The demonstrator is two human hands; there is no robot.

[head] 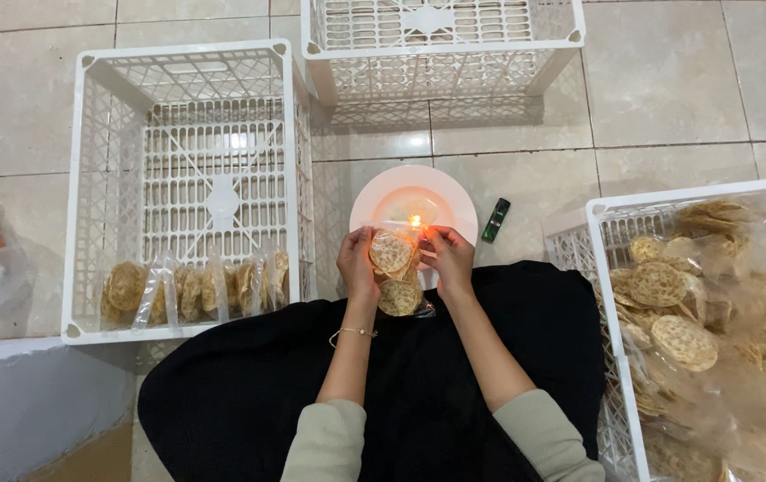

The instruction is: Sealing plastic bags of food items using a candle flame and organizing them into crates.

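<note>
Both our hands hold one clear packet of round crackers upright over the white plate, where a small flame burns. Our left hand pinches the packet's left side, our right hand its upper right corner, so the packet sits between them, its top just beside the flame. We judge this the sealing step, though the open edge is hard to see; next calls for drawing that edge steadily along the flame.
</note>
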